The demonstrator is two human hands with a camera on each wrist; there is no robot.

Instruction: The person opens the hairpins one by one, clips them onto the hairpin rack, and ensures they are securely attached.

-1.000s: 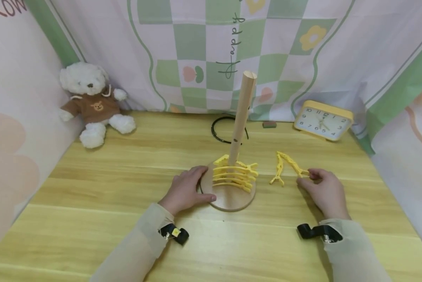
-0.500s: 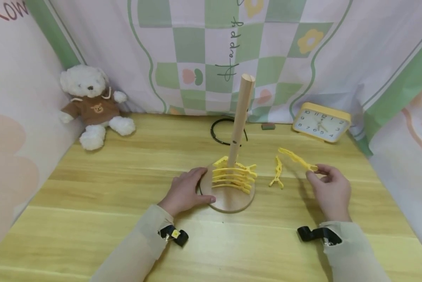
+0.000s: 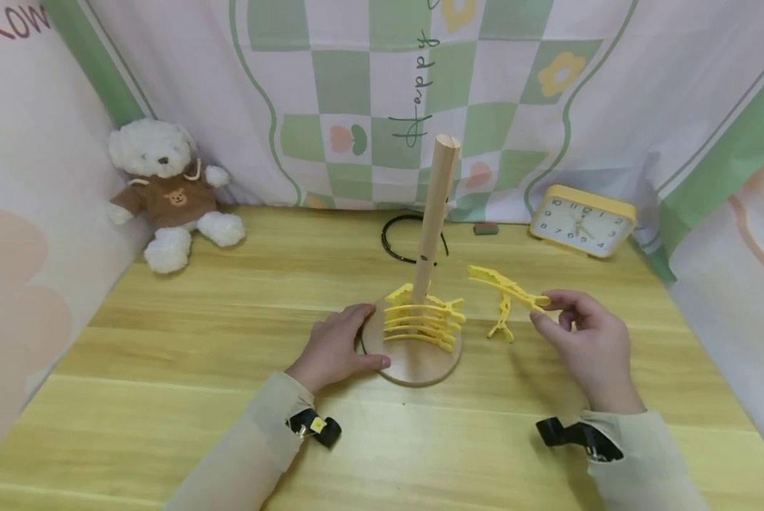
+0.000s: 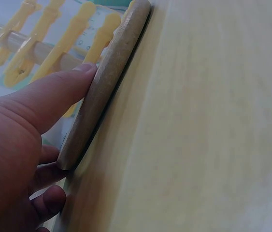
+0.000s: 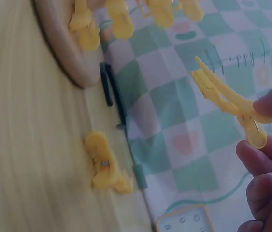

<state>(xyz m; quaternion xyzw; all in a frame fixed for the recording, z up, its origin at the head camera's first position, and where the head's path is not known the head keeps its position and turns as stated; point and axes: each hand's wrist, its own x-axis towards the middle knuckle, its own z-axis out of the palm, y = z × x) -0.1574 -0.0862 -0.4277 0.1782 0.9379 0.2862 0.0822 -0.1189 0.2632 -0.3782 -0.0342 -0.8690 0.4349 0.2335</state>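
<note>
My left hand grips the rim of a round wooden base, its thumb and fingers spread along the edge. An upright wooden post rises from that base. Several yellow hair clips are clamped one above another low on the post. In my right hand a yellow alligator hair clip is pinched by its handle end between thumb and fingers. Its jaws stand apart in the right wrist view and point toward the post, above the table. Another yellow hair clip lies on the table beneath it.
Behind the post lies a thin black hoop. A small dark block sits at the back, with a yellow alarm clock to its right. A white teddy bear sits at the back left. Printed cloth hangs behind the wooden table.
My right hand has lifted one hair clip off the table and brought it left, toward the post; its jaws have spread. The left hand stays on the base.
</note>
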